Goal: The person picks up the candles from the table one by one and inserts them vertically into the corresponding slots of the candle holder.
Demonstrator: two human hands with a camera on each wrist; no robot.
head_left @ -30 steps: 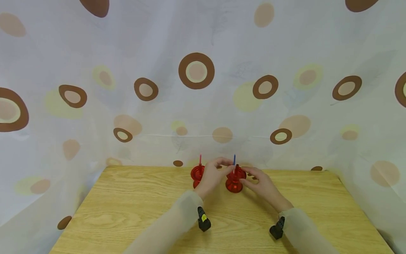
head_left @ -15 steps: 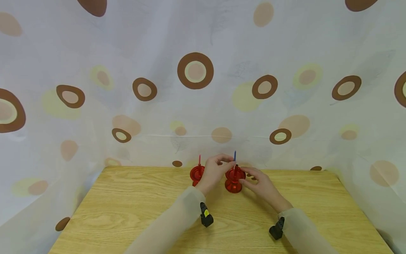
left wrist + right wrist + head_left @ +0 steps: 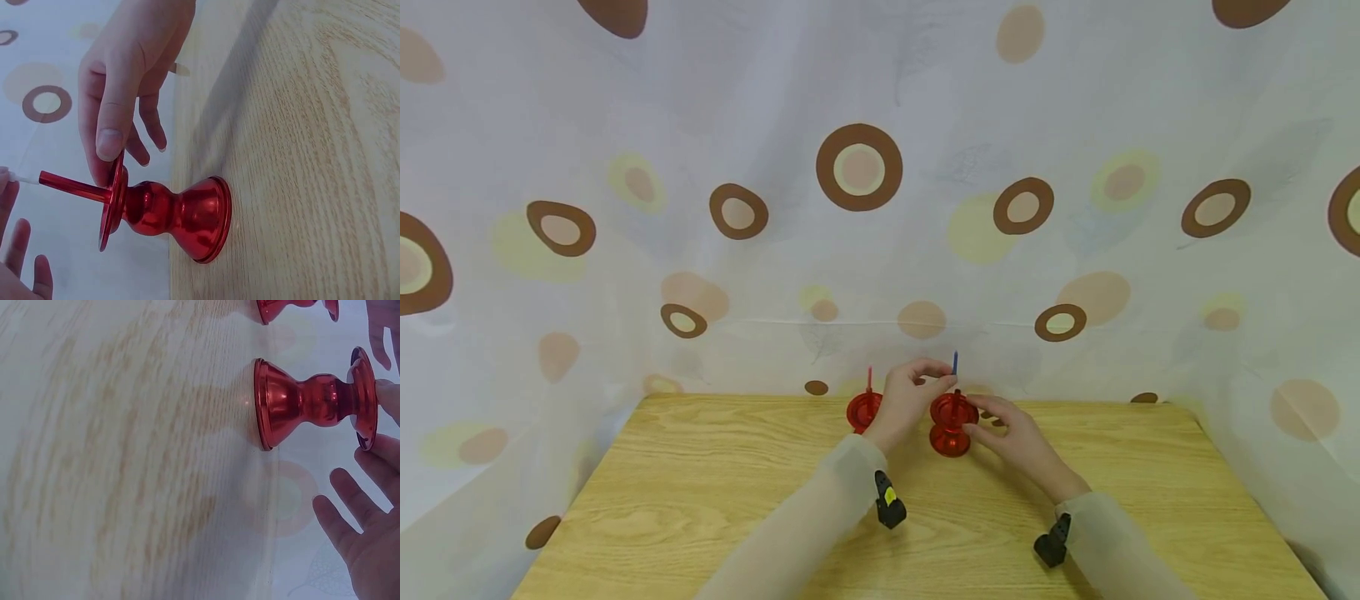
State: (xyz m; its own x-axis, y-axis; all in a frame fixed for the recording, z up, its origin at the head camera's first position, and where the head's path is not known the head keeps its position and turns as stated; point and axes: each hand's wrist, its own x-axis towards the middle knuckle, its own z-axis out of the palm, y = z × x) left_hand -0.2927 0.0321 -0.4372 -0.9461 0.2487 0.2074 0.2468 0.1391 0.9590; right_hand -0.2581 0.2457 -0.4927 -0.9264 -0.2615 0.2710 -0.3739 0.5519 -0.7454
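Note:
Two red candle holders stand near the far edge of the wooden table. The left holder has a thin red candle standing in it. My left hand pinches a thin blue candle upright over the right holder, whose red centre stem meets the candle's white lower end. My right hand has one fingertip on this holder's rim, the other fingers loose and spread. In the right wrist view the same holder shows side-on.
A pale curtain with brown rings hangs close behind and around the table. Small black cameras sit on both wrists. The near half of the table holds only my forearms.
My left hand has risen slightly with the blue candle above the right holder. The right hand stays at the holder's rim.

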